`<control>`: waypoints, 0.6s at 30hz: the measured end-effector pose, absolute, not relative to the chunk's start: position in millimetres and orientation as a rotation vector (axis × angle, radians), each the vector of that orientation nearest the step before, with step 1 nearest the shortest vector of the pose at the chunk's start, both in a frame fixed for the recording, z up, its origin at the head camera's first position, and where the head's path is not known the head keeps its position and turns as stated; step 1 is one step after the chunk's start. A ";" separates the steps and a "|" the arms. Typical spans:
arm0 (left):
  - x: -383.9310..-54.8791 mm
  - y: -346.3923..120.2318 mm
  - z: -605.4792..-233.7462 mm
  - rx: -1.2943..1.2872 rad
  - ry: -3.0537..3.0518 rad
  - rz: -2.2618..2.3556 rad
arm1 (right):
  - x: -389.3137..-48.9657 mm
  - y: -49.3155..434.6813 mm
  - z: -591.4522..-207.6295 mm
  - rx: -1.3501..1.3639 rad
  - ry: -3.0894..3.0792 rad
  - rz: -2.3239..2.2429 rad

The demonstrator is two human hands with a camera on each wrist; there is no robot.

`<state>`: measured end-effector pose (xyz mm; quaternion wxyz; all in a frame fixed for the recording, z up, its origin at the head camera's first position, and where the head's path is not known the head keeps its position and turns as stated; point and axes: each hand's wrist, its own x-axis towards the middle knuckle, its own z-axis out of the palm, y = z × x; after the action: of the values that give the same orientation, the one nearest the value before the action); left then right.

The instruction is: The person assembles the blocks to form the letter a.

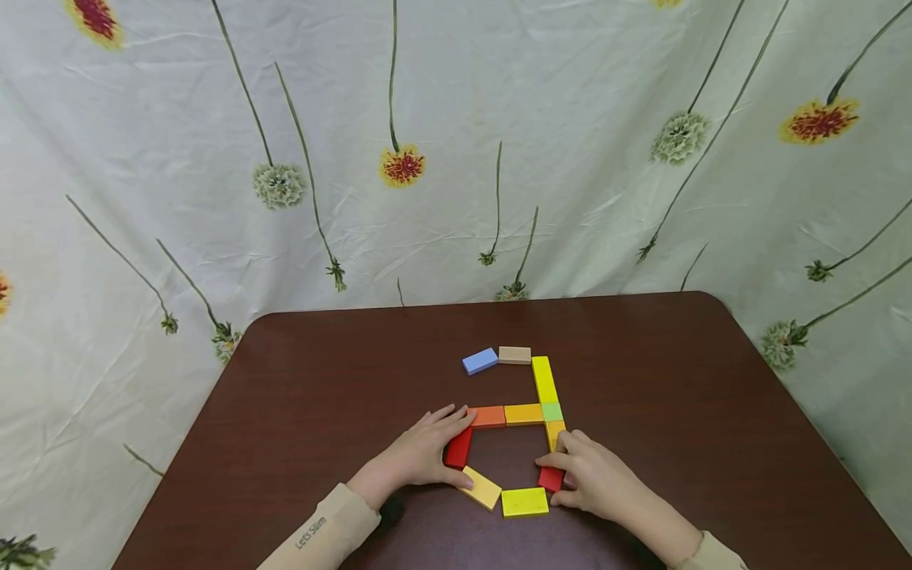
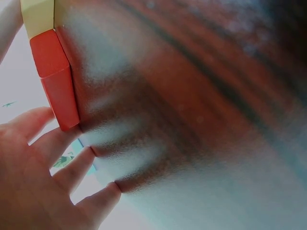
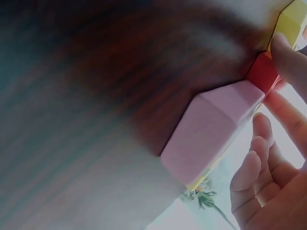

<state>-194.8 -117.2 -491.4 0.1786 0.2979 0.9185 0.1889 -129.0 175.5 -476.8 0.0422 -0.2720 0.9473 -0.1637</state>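
Observation:
Flat coloured blocks lie in a chain on the dark brown table. My left hand (image 1: 420,451) is spread over its left side, thumb on a pale orange block (image 1: 484,491) and fingertips by the left red block (image 1: 458,450) and the orange block (image 1: 489,416). My right hand (image 1: 594,479) pinches the right red block (image 1: 550,480) between thumb and forefinger, the other fingers curled. A pink block (image 3: 206,129) lies beside that red block, mostly hidden by the hand in the head view. A yellow block (image 1: 525,503) lies at the front, close to the right thumb.
Farther back are an amber block (image 1: 523,415), a light green block (image 1: 552,412), a long yellow piece (image 1: 545,380), a beige block (image 1: 514,355) and a blue block (image 1: 480,361). Behind the table (image 1: 342,372) hangs a white flowered cloth (image 1: 456,95).

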 end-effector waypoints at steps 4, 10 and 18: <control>-195.2 -117.2 -491.6 0.844 2.597 0.531 | -128.6 176.5 -475.2 -0.837 2.890 -0.515; -195.7 -117.4 -491.7 0.847 2.594 0.538 | -129.3 177.5 -476.2 -0.824 2.892 -0.511; -194.7 -117.5 -491.0 0.841 2.588 0.548 | -129.8 178.7 -477.8 -0.830 2.882 -0.508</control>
<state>-194.7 -117.5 -491.0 0.1816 0.2979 0.9168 0.1942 -129.8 178.7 -477.8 0.0499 -0.2726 0.9462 -0.1669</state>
